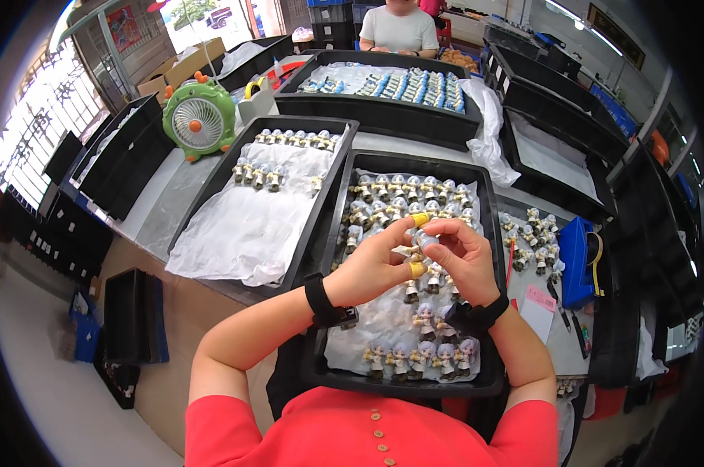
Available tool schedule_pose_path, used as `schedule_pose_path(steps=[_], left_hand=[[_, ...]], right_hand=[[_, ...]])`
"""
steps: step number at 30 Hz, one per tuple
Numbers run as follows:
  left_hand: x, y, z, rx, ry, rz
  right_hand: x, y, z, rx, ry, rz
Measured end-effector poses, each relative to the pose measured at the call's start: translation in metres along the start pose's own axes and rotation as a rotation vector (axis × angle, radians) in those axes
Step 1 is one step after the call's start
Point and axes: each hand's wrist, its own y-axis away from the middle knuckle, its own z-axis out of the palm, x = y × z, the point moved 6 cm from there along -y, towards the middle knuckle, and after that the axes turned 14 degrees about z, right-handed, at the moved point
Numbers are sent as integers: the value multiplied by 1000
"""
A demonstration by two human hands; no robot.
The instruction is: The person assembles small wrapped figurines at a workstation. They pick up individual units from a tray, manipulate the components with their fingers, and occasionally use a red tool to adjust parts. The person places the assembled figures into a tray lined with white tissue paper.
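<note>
Above the near black tray [490, 272], both my hands meet around one small figurine [423, 240] with pale hair. My left hand [375, 265] wears yellow finger covers on the thumb and a fingertip, and its fingers close on the figurine from the left. From the right, the thumb and fingers of my right hand [465, 261] pinch it too. Much of the figurine is hidden by my fingers. Under my hands, rows of similar figurines [399, 358] with pale hair and light clothes rest on white paper in the tray.
On the left, another black tray [338, 159] holds white paper and several figurines. A green fan [199, 118] stands behind it. Farther back is a tray [383, 113] of blue-and-white pieces, with a person [399, 31] beyond. Loose figurines [532, 233], a blue holder [576, 265] and pens lie at right.
</note>
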Motion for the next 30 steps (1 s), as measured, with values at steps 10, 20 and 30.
schedule_pose_path(steps=[10,20,30], left_hand=[[-7,-27,11,95,292,77],[-17,-4,3,58,670,-25],[-34,-4,2,144,816,-34]], right_hand=[[-8,-6,-10,-67,-16,-40],[-15,-4,12,-108,402,-59],[-9,-6,5,-63,402,-29]])
